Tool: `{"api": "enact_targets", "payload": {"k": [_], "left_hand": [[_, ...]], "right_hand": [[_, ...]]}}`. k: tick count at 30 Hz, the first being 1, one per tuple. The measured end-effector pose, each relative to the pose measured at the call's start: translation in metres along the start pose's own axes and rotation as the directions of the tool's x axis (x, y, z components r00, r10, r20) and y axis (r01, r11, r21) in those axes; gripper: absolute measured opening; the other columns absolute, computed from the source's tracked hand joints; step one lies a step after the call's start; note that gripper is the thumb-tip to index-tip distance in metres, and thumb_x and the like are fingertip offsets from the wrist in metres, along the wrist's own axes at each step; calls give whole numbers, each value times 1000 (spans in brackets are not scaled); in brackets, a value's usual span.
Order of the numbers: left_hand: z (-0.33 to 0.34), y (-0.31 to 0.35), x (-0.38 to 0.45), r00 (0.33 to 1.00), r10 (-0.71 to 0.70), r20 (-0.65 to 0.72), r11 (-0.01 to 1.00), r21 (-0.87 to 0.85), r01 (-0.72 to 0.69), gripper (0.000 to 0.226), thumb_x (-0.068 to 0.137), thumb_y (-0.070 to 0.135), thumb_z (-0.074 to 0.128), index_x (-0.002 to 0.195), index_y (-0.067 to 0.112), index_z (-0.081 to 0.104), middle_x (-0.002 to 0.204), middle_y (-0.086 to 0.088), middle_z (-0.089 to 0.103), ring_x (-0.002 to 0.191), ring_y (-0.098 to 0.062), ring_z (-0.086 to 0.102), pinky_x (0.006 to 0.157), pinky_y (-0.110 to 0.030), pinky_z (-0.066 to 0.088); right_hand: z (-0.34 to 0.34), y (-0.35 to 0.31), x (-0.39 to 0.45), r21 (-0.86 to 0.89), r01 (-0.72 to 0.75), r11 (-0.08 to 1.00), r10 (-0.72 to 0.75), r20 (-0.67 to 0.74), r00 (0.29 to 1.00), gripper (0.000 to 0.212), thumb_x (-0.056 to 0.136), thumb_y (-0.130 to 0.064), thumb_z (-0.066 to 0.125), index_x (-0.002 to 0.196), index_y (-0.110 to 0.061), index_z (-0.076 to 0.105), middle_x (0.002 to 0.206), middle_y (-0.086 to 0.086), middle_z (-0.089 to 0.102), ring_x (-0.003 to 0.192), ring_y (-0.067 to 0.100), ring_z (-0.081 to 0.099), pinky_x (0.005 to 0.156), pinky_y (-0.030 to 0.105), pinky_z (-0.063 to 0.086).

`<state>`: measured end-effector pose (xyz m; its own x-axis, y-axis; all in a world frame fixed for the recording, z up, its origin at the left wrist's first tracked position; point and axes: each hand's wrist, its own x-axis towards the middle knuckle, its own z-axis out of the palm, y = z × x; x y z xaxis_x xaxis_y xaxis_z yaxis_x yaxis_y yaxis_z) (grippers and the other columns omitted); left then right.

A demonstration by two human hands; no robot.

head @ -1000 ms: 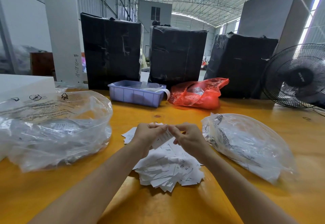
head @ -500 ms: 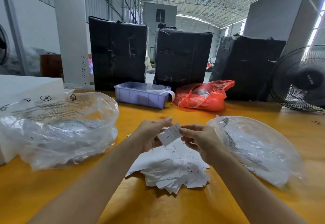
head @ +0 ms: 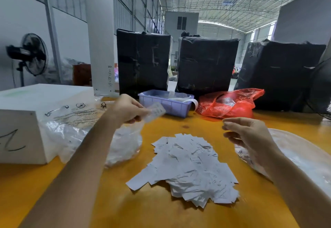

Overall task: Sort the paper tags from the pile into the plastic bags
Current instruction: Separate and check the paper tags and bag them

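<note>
Above the clear crinkled plastic bag (head: 100, 138), the left hand (head: 127, 108) pinches a white paper tag (head: 155, 111); release it squarely over the opening while the right hand (head: 247, 134) hangs slack and empty.

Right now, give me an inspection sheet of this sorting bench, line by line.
Surface: yellow table, tags and bags on it.
Job's things: pile of paper tags at centre; clear bag to the left, second clear bag to the right.
Clutter: purple tray, red bag, white box.
Hands: left hand pinches one tag above the left bag; right hand holds nothing, fingers loosely curled.
Cables: nothing seen.
Surroundings: three black wrapped bales, fan.
</note>
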<state>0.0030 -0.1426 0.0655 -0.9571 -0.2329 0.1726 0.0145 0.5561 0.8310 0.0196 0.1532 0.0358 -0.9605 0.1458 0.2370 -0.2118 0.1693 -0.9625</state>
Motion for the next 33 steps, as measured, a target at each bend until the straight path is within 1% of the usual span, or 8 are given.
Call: {"api": "enact_targets", "payload": {"k": [4, 6, 9, 12, 16, 26, 28, 33], "left_hand": [[-52, -44, 11, 961, -112, -254, 950, 256, 179, 6, 81, -2, 65, 79, -5, 70, 61, -17, 62, 53, -22, 59, 55, -31, 52], [-49, -54, 8, 947, -162, -277, 857, 436, 274, 10, 79, -7, 57, 72, -4, 64, 54, -13, 52, 52, -21, 58, 45, -26, 42], [-38, -58, 12, 933, -192, -305, 792, 514, 331, 10, 82, -7, 53, 73, -2, 53, 70, -16, 55, 69, -29, 60, 63, -34, 50], [-30, -55, 16, 931, -151, -332, 752, 573, 326, 13, 83, -2, 55, 96, -1, 58, 82, -16, 55, 78, -30, 56, 67, -35, 45], [-18, -39, 14, 937, -97, -336, 740, 605, 294, 27, 86, 17, 66, 108, 4, 58, 88, -12, 55, 81, -27, 49, 66, -35, 38], [70, 11, -12, 942, 312, -124, 771, 612, -175, 40, 89, 34, 61, 124, 15, 56, 123, -7, 59, 112, -27, 53, 82, -36, 45], [89, 15, -19, 914, 393, -101, 760, 595, -261, 36, 90, 31, 60, 122, 16, 58, 122, -6, 59, 112, -26, 54, 85, -36, 46], [124, 13, -35, 881, 472, 14, 716, 577, -393, 33, 92, 29, 54, 123, 18, 58, 124, -2, 59, 116, -24, 53, 90, -34, 43]], "right_hand": [[-39, -4, 16, -362, 148, 920, -193, -93, 977, 7, 84, -6, 66, 80, -11, 70, 71, 5, 69, 59, 18, 66, 55, 27, 48], [-64, 9, 29, -686, 85, 723, -218, -110, 970, 13, 83, -4, 65, 71, -9, 70, 65, 6, 68, 59, 22, 65, 57, 31, 50], [-92, 34, 45, -900, -147, 409, -58, -187, 981, 8, 79, -4, 66, 73, -4, 72, 74, 13, 69, 73, 30, 66, 69, 35, 53], [-101, 61, 44, -967, -195, 166, 141, -173, 975, 30, 82, -32, 70, 100, -8, 67, 98, 8, 68, 92, 23, 61, 78, 29, 46], [-99, 74, 35, -937, -196, 290, 145, -159, 977, 27, 76, -34, 77, 67, -11, 66, 67, 3, 64, 69, 19, 58, 63, 30, 43], [-108, 78, 36, -730, -273, 626, 9, -344, 939, 13, 78, -4, 65, 69, 3, 71, 75, 17, 69, 67, 24, 59, 59, 32, 44], [-109, 79, 39, -734, -297, 610, 9, -369, 930, 25, 81, -4, 61, 56, -1, 59, 65, 16, 62, 61, 24, 55, 57, 31, 41], [-102, 87, 29, -787, -354, 506, 109, -348, 931, 21, 81, -34, 71, 78, -14, 63, 84, 4, 66, 92, 26, 63, 73, 32, 47]]}}
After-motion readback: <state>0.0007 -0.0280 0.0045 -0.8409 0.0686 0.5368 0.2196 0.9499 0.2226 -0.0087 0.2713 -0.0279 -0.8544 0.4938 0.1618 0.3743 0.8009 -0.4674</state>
